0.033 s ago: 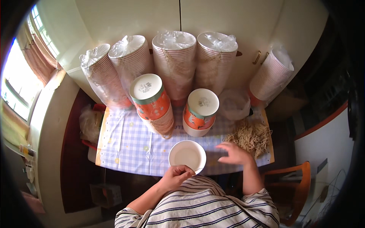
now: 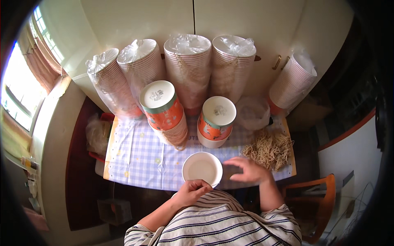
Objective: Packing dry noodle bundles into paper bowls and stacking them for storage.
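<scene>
A white paper bucket (image 2: 200, 167) stands mouth up near the table's front edge. My left hand (image 2: 193, 192) is closed in a pinch at its near rim, hiding part of that rim. A thin pale line shows at the fingertips; I cannot make out what it is. My right hand (image 2: 248, 170) is open to the right of the bucket, fingers apart and pointing toward it, holding nothing visible. Beyond that hand lies a heap of tan cords (image 2: 271, 149).
Behind stand two upside-down stacks of orange-printed buckets, one on the left (image 2: 166, 117) with tan cords around it and a shorter one (image 2: 216, 123). Several tall bagged stacks (image 2: 188, 74) line the cupboard. A wooden chair (image 2: 328, 205) stands at right.
My right hand has moved a little left, closer to the white bucket. The left hand and the bucket have hardly moved.
</scene>
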`<control>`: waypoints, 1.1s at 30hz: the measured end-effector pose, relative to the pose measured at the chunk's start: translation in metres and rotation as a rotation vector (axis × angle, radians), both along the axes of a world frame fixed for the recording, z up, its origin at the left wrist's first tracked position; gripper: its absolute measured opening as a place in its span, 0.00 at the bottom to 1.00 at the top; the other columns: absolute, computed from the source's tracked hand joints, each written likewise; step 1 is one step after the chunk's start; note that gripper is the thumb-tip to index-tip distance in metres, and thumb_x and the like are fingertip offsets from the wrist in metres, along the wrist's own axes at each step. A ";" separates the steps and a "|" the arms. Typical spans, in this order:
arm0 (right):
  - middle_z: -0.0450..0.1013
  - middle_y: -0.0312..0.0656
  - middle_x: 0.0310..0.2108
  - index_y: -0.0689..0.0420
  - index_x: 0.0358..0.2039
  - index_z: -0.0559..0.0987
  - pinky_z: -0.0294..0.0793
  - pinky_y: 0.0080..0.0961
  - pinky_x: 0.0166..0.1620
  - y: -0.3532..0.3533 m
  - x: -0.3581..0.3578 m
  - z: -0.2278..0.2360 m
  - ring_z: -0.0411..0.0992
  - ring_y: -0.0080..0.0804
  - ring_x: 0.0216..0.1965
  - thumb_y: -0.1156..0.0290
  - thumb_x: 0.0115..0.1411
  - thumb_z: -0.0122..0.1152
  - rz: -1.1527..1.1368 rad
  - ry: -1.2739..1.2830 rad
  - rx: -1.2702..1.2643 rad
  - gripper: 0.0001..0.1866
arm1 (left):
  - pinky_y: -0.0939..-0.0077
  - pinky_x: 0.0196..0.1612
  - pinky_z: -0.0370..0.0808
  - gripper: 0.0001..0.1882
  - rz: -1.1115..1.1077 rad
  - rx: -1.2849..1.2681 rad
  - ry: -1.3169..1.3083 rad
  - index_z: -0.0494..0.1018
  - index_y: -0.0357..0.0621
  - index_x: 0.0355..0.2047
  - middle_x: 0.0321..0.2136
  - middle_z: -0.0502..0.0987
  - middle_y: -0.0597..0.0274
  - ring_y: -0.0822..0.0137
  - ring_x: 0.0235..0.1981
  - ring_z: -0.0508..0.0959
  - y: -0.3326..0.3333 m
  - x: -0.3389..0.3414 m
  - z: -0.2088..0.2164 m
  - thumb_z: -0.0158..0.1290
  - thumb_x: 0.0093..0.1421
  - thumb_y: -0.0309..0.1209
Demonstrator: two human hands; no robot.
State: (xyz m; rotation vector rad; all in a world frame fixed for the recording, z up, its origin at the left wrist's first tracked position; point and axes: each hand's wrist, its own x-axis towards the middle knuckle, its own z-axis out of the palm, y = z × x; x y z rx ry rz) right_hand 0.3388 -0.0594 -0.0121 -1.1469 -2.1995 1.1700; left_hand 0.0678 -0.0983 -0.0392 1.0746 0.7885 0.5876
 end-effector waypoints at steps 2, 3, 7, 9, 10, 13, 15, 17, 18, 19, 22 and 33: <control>0.67 0.48 0.48 0.60 0.52 0.68 0.63 0.30 0.54 -0.015 -0.038 0.007 0.65 0.36 0.50 0.67 0.49 0.64 0.073 0.298 -0.021 0.29 | 0.85 0.38 0.70 0.08 -0.099 -0.017 -0.009 0.74 0.34 0.33 0.29 0.76 0.67 0.79 0.32 0.73 0.001 0.007 0.005 0.48 0.61 0.27; 0.67 0.46 0.49 0.59 0.52 0.67 0.63 0.28 0.53 -0.023 -0.056 0.010 0.65 0.33 0.51 0.67 0.48 0.66 0.074 0.316 -0.152 0.31 | 0.85 0.39 0.70 0.08 -0.115 -0.001 -0.005 0.74 0.34 0.35 0.30 0.76 0.67 0.79 0.33 0.73 0.001 0.007 0.002 0.48 0.61 0.27; 0.69 0.46 0.42 0.59 0.54 0.64 0.69 0.27 0.46 -0.035 -0.082 0.001 0.69 0.32 0.42 0.65 0.49 0.66 0.021 0.276 -0.089 0.33 | 0.83 0.39 0.70 0.09 -0.070 0.044 0.042 0.74 0.34 0.37 0.31 0.76 0.66 0.79 0.33 0.72 0.005 0.009 0.016 0.48 0.61 0.27; 0.70 0.44 0.40 0.59 0.53 0.65 0.70 0.24 0.42 -0.038 -0.080 -0.003 0.70 0.29 0.39 0.67 0.50 0.65 -0.003 0.350 -0.187 0.31 | 0.83 0.39 0.70 0.09 -0.053 0.061 0.060 0.74 0.34 0.37 0.31 0.76 0.65 0.79 0.33 0.72 0.003 0.002 0.008 0.48 0.61 0.26; 0.70 0.43 0.37 0.59 0.52 0.66 0.72 0.21 0.39 -0.039 -0.079 -0.003 0.70 0.27 0.36 0.70 0.51 0.64 -0.024 0.427 -0.291 0.28 | 0.83 0.39 0.71 0.09 -0.033 0.072 0.080 0.74 0.34 0.37 0.31 0.76 0.65 0.79 0.33 0.72 0.003 -0.002 0.005 0.48 0.61 0.26; 0.71 0.39 0.31 0.59 0.46 0.72 0.72 0.18 0.34 -0.039 -0.078 -0.002 0.70 0.22 0.30 0.73 0.52 0.62 -0.076 0.359 -0.092 0.19 | 0.85 0.34 0.69 0.09 -0.039 0.078 0.080 0.74 0.33 0.35 0.27 0.75 0.68 0.81 0.30 0.70 0.004 -0.004 0.007 0.48 0.61 0.28; 0.71 0.39 0.30 0.59 0.43 0.73 0.72 0.19 0.33 -0.038 -0.077 -0.004 0.70 0.23 0.30 0.73 0.52 0.63 -0.100 0.314 -0.035 0.17 | 0.86 0.32 0.68 0.09 -0.058 0.095 0.113 0.74 0.33 0.34 0.25 0.74 0.70 0.81 0.28 0.69 0.007 -0.005 0.009 0.49 0.61 0.28; 0.72 0.39 0.30 0.58 0.39 0.75 0.72 0.21 0.32 -0.037 -0.075 -0.001 0.72 0.27 0.29 0.74 0.52 0.62 -0.088 0.287 0.044 0.13 | 0.86 0.28 0.66 0.11 -0.052 0.071 0.176 0.74 0.34 0.31 0.22 0.72 0.70 0.81 0.25 0.67 0.009 -0.005 0.009 0.49 0.61 0.31; 0.72 0.39 0.30 0.58 0.39 0.75 0.72 0.21 0.32 -0.037 -0.075 -0.001 0.72 0.27 0.29 0.74 0.52 0.62 -0.093 0.288 0.047 0.13 | 0.86 0.28 0.66 0.11 -0.057 0.074 0.177 0.74 0.34 0.31 0.22 0.72 0.70 0.81 0.25 0.67 0.009 -0.005 0.008 0.49 0.61 0.31; 0.72 0.40 0.29 0.58 0.37 0.75 0.72 0.22 0.31 -0.038 -0.074 0.000 0.72 0.30 0.29 0.75 0.51 0.62 -0.092 0.282 0.083 0.11 | 0.85 0.27 0.65 0.11 -0.040 0.069 0.163 0.74 0.34 0.31 0.21 0.71 0.71 0.81 0.24 0.66 0.008 -0.005 0.006 0.49 0.61 0.31; 0.71 0.41 0.28 0.59 0.33 0.74 0.71 0.25 0.30 -0.040 -0.073 -0.001 0.72 0.34 0.29 0.76 0.51 0.61 -0.111 0.295 0.143 0.08 | 0.85 0.27 0.65 0.10 -0.027 0.096 0.177 0.74 0.34 0.31 0.21 0.71 0.70 0.81 0.23 0.66 0.007 -0.003 0.004 0.50 0.61 0.31; 0.69 0.42 0.27 0.59 0.28 0.73 0.71 0.30 0.32 -0.040 -0.068 -0.020 0.71 0.40 0.29 0.74 0.52 0.59 -0.194 0.255 0.253 0.04 | 0.80 0.29 0.71 0.08 0.009 0.365 0.370 0.74 0.34 0.31 0.23 0.76 0.60 0.76 0.26 0.73 0.011 0.007 0.013 0.52 0.58 0.28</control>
